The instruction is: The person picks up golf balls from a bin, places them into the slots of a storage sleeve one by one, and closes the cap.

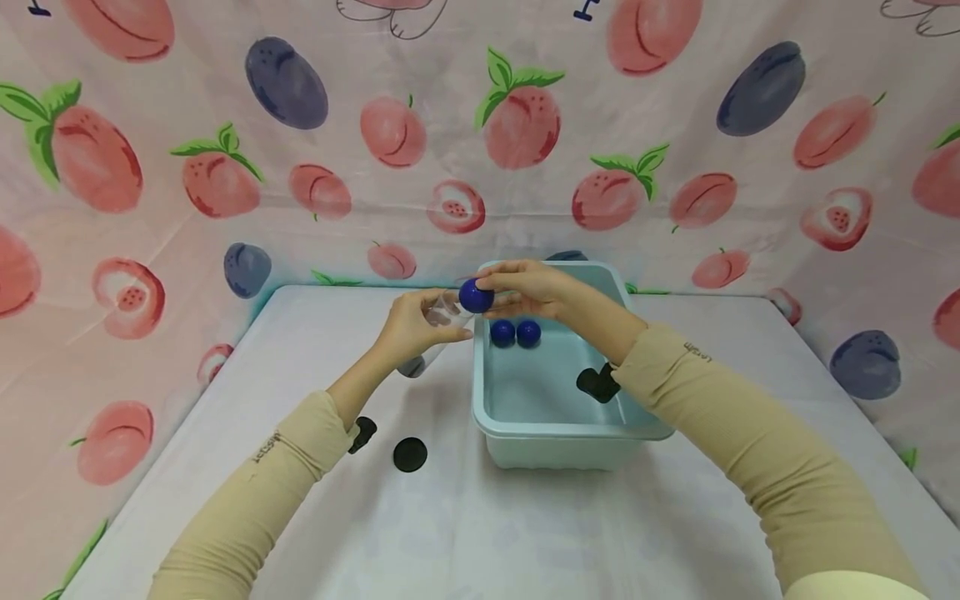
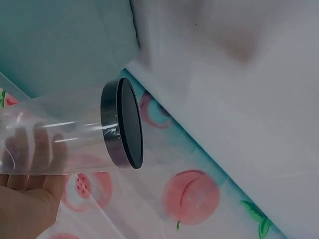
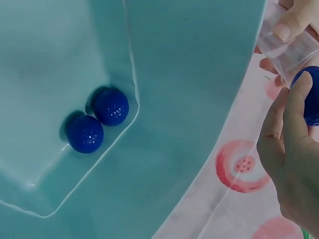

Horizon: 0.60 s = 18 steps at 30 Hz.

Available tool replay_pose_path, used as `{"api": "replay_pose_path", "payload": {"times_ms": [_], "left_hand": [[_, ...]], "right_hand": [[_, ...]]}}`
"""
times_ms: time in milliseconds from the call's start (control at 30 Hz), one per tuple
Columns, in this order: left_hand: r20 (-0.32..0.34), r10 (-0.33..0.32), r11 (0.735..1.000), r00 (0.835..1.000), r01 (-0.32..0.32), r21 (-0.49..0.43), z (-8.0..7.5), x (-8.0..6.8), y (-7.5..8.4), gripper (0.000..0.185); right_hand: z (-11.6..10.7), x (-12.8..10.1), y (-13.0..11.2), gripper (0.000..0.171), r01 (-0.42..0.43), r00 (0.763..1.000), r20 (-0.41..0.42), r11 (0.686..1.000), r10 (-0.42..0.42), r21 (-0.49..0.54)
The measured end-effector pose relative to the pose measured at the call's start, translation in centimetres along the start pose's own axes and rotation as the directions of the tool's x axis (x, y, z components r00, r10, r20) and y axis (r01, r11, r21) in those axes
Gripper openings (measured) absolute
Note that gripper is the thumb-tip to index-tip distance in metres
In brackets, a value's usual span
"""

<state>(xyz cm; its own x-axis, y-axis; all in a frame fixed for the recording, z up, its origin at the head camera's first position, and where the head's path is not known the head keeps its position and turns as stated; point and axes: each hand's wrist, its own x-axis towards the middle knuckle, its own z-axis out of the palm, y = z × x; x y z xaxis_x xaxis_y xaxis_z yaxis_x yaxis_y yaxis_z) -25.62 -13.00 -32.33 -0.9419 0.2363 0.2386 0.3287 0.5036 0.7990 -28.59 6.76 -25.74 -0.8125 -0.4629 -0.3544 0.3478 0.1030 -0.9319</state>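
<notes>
- We see a white cloth-covered worktop (image 1: pixel 525 533), walled by a peach-printed fabric backdrop (image 1: pixel 225 167) on the left, far and right sides; the near half lies open.
- A pale blue rectangular plastic tub (image 1: pixel 555 433) sits at the centre; two dark blue balls (image 1: pixel 515 333) rest together at its far-left corner.
- Our left hand (image 1: pixel 412 327) grips a clear plastic tube (image 2: pixel 55 139) with a black end cap (image 2: pixel 127 124), lying nearly level, its mouth toward the tub's far-left rim.
- Our right hand (image 1: pixel 528 287) pinches a third dark blue ball (image 1: pixel 476 296) at that mouth, probably aligned for insertion.
- A round black lid (image 1: pixel 410 454) lies on the cloth left of the tub.
</notes>
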Motion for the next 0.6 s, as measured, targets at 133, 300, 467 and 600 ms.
{"api": "replay_pose_path", "payload": {"times_ms": [133,300,467,600], "left_hand": [[0.017,-0.031,0.999,0.999,0.031,-0.010,0.25,0.01,0.05,0.059],[0.009,-0.064,0.998,0.998,0.064,-0.025,0.42,-0.08,0.04,0.052],[-0.024,-0.021,1.000,0.999,0.020,-0.021,0.32,-0.06,0.08,0.045],[-0.044,-0.023,1.000,0.999,0.023,-0.007,0.12,-0.05,0.20,0.049]], "right_hand": [[0.21,-0.05,0.00,0.021,0.007,1.000,-0.007,1.000,-0.007,-0.011],[0.40,0.08,-0.04,0.020,0.011,0.999,-0.032,1.000,-0.012,-0.022],[0.41,0.26,-0.08,0.020,0.011,0.998,-0.053,0.999,-0.013,-0.048],[0.45,0.21,-0.18,0.027,0.009,0.999,-0.052,0.998,-0.012,-0.055]]}}
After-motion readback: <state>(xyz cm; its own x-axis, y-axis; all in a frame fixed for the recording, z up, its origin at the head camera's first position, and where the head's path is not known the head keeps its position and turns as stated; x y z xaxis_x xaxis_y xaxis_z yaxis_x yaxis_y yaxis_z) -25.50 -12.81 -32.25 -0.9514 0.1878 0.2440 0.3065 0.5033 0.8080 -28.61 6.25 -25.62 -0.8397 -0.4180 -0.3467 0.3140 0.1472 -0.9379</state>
